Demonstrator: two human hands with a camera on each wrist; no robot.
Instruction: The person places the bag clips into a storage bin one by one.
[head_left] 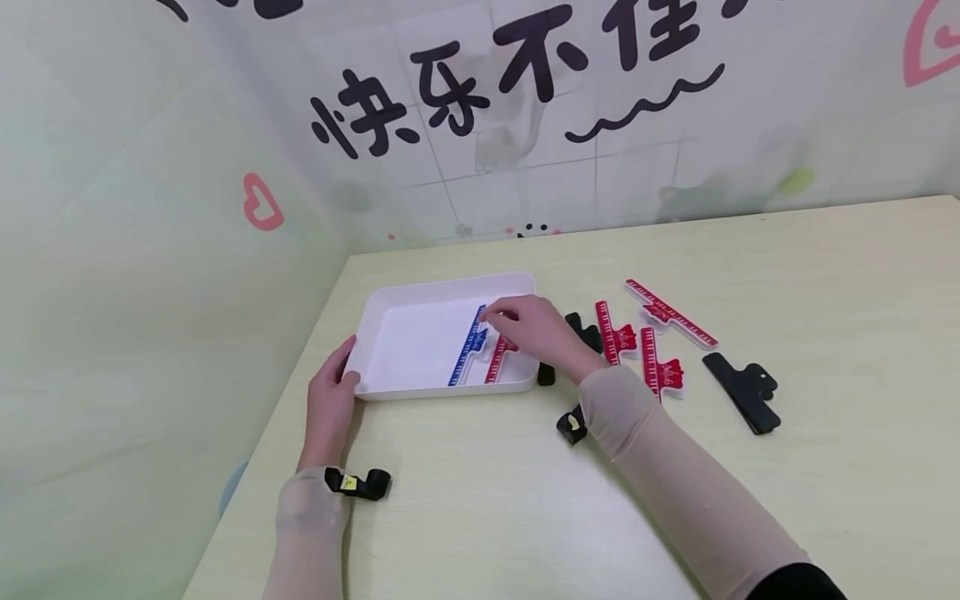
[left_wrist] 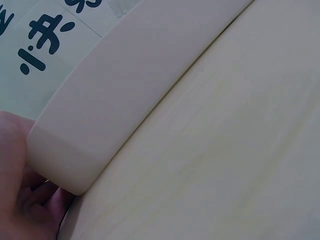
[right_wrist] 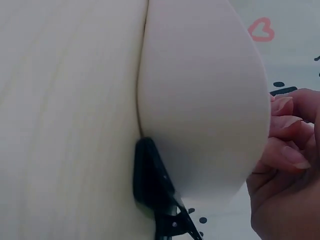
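Note:
My left hand (head_left: 332, 406) grips the near left corner of a shallow white tray (head_left: 408, 394), its fingers curled at the corner in the left wrist view. Inside the tray, at its right side, lie a blue ruler-marked clip (head_left: 467, 346) and a red ruler-marked clip (head_left: 497, 360). My right hand (head_left: 534, 327) reaches over the right rim with bent fingers, fingertips at the blue clip's far end. The hand covers part of the red clip. Whether its fingers pinch anything is hidden; in the right wrist view the tray wall (right_wrist: 205, 90) blocks the fingertips.
Right of the tray lie several red ruler-marked clips (head_left: 662, 367) and a black clip (head_left: 742, 392). Another black clip (right_wrist: 150, 175) stands against the tray's right wall, partly behind my right arm. A printed cloth (head_left: 480, 192) hangs behind the table (head_left: 465, 500).

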